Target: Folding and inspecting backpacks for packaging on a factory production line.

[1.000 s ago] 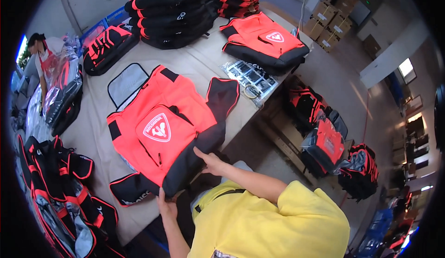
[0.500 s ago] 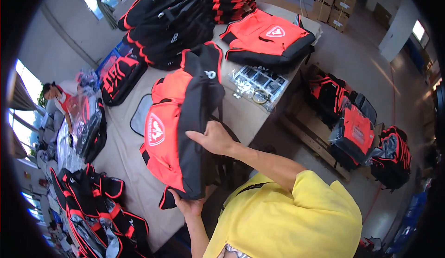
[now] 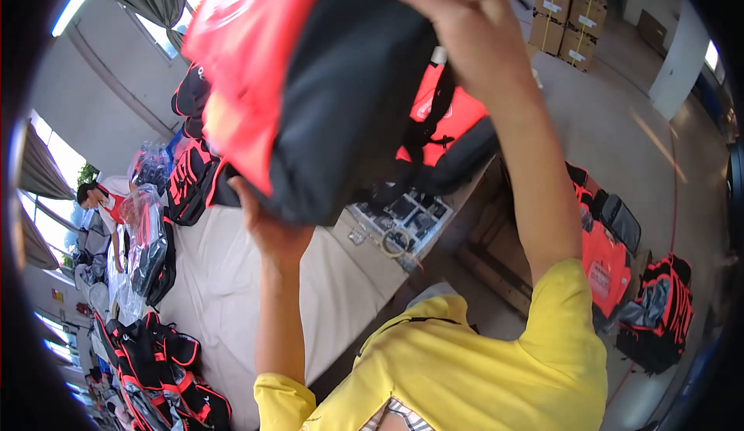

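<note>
You hold the red and black bag [image 3: 310, 98] high, close to your face and well above the worktop [image 3: 232, 276]. Your left hand [image 3: 271, 230] is cupped under its lower black edge, fingers gripping the fabric; your right hand [image 3: 457, 28] clamps the top from the far side. To handle it well, keep both grips firm and the weight shared evenly, so the loose straps [image 3: 434, 121] hanging below your right hand do not snag the things beneath.

Below your left hand, the worktop is pale and bare in the middle. Just under the bag lies a clear packet of small parts [image 3: 399, 218]. Beyond it sits another red bag [image 3: 453, 121]. Left of your left hand, more black and red bags [image 3: 190, 183] are piled, and a person [image 3: 101, 199] stands at the far end. To your right, bags [image 3: 620, 276] rest on the floor, with cardboard boxes [image 3: 570, 20] stacked far off.
</note>
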Demonstrator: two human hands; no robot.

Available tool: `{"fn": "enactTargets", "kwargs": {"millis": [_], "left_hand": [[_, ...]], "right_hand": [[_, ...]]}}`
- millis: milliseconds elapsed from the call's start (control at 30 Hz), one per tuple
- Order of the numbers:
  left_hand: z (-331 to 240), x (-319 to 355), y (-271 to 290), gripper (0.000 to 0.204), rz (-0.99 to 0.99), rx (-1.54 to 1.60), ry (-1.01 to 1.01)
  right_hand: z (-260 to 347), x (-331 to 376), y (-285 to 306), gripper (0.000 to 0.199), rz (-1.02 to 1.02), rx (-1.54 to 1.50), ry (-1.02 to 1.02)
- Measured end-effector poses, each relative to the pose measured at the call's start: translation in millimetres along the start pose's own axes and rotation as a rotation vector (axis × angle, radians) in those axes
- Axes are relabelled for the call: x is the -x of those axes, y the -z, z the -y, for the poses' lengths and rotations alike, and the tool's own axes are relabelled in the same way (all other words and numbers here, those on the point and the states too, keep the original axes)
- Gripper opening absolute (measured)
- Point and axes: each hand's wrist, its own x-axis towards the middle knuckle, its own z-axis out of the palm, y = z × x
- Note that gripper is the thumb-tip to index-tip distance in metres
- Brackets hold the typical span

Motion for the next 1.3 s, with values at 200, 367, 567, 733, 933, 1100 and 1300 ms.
{"fn": "enactTargets", "kwargs": {"millis": [200, 367, 567, 733, 933, 1100, 1300], "left_hand": [[78.1, 6.0, 79.2, 0.066, -0.227, -0.441, 0.270], [187.3, 56.6, 150.8, 0.081, -0.528, -0.566, 0.643], [182.8, 198.2, 179.2, 0.084, -0.983, -0.247, 0.035], [193.9, 299.8, 178.0, 0.065, -1.324, 0.062, -0.269], [188.3, 365.4, 180.2, 0.060, -1.377, 0.190, -0.303], [170.8, 408.3, 162.7, 0.052, -1.278, 0.054, -0.164], [144.4, 520.5, 148.2, 0.047, -1.337, 0.037, -0.160]], "right_hand": [[-227.1, -13.7, 68.4, 0.025, -0.081, -0.258, -0.552], [-357.7, 36.5, -265.1, 0.034, 1.162, -0.688, -0.958], [-296.5, 194.4, -444.9, 0.034, 1.921, -0.705, -0.917], [-340.8, 218.3, -397.7, 0.034, 1.995, -0.527, -0.976], [-373.1, 248.7, -323.6, 0.034, 1.922, -0.363, -1.073], [-358.1, 303.9, -285.5, 0.035, 1.880, -0.241, -1.125], [-305.7, 391.1, -285.4, 0.036, 1.855, -0.105, -1.153]]}}
